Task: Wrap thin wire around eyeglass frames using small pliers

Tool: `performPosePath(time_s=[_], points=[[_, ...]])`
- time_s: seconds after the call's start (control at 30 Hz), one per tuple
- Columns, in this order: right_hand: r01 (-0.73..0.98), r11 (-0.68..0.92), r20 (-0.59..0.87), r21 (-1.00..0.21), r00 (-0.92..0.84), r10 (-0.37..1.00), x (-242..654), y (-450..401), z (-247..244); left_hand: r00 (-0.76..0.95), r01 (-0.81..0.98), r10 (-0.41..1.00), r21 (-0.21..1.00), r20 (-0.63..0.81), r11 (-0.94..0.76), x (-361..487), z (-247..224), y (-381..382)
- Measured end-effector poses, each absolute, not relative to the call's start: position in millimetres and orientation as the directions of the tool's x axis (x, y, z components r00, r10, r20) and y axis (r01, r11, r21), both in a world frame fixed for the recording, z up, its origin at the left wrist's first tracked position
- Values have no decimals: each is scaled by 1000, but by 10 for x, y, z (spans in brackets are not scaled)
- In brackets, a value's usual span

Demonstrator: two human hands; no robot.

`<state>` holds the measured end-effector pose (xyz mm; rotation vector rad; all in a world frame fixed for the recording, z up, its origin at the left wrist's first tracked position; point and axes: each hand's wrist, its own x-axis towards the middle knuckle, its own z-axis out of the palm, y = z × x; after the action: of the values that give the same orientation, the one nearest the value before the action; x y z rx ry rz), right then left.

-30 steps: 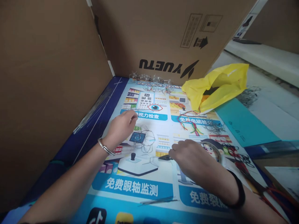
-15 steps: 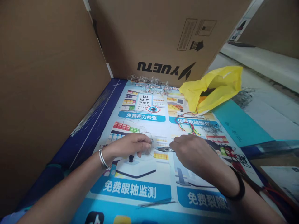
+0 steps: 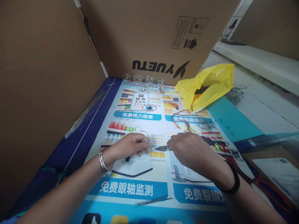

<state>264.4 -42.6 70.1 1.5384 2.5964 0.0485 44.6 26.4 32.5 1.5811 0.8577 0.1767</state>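
My left hand (image 3: 136,144) is closed in a pinch on a clear, see-through piece (image 3: 149,142), its shape partly hidden by my fingers. Thin wire (image 3: 143,128) curves up from about that hand. My right hand (image 3: 185,147) wraps round a pair of needle-nose pliers (image 3: 163,148), whose handles are hidden in the fist. The pliers' pointed tip faces left, just beside the clear piece; whether they touch I cannot tell. Red, green and yellow threads (image 3: 188,126) lie just beyond my right hand.
A yellow bag (image 3: 211,81) stands behind on the right. Clear pieces with wires (image 3: 149,83) line the cardboard wall (image 3: 140,37). Thin rods (image 3: 85,113) lie at left, several more (image 3: 153,201) in front. Black loops (image 3: 227,149) and red-handled scissors (image 3: 272,189) sit right, near a teal sheet (image 3: 233,119).
The whole view has shifted a little, so everything stands slightly further left. Both hands keep nearly the same pose, the pliers still pointing at the clear piece.
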Motion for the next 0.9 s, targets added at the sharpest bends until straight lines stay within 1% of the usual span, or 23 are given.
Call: performPosePath(time_s=[0.03, 0.1, 0.13, 0.17, 0.23, 0.3, 0.4, 0.57, 0.67, 0.73, 0.8, 0.9], points=[[870, 486, -96, 88, -478, 873, 2643, -424, 698, 706, 426, 628, 904, -329, -6, 452, 326, 254], [867, 492, -116, 80, -483, 868, 2644, -416, 690, 706, 482, 666, 852, -240, -203, 467, 330, 229], [867, 493, -126, 75, -483, 867, 2645, -410, 686, 707, 522, 682, 787, -185, -328, 474, 331, 213], [868, 492, -135, 70, -480, 867, 2648, -404, 684, 708, 563, 695, 696, -129, -445, 482, 333, 195], [873, 483, -144, 66, -470, 871, 2652, -390, 686, 712, 626, 701, 493, -46, -604, 495, 333, 157], [878, 474, -144, 66, -461, 875, 2650, -377, 697, 715, 661, 699, 346, -20, -666, 503, 332, 123], [879, 472, -140, 66, -460, 877, 2638, -364, 712, 736, 659, 677, 227, -2, -717, 501, 335, 84], [875, 480, -109, 55, -473, 875, 2606, -350, 661, 796, 591, 602, 127, 67, -796, 497, 343, 51], [865, 500, -94, 48, -494, 864, 2593, -341, 599, 818, 559, 569, 118, 82, -821, 507, 350, 47], [864, 500, -75, 53, -496, 865, 2595, -339, 560, 799, 582, 597, 155, 74, -798, 511, 356, 57], [870, 488, -48, 64, -486, 873, 2606, -341, 525, 747, 644, 663, 197, 45, -739, 508, 356, 75], [878, 474, -14, 60, -474, 880, 2631, -362, 469, 697, 708, 715, 208, -52, -675, 494, 321, 97]])
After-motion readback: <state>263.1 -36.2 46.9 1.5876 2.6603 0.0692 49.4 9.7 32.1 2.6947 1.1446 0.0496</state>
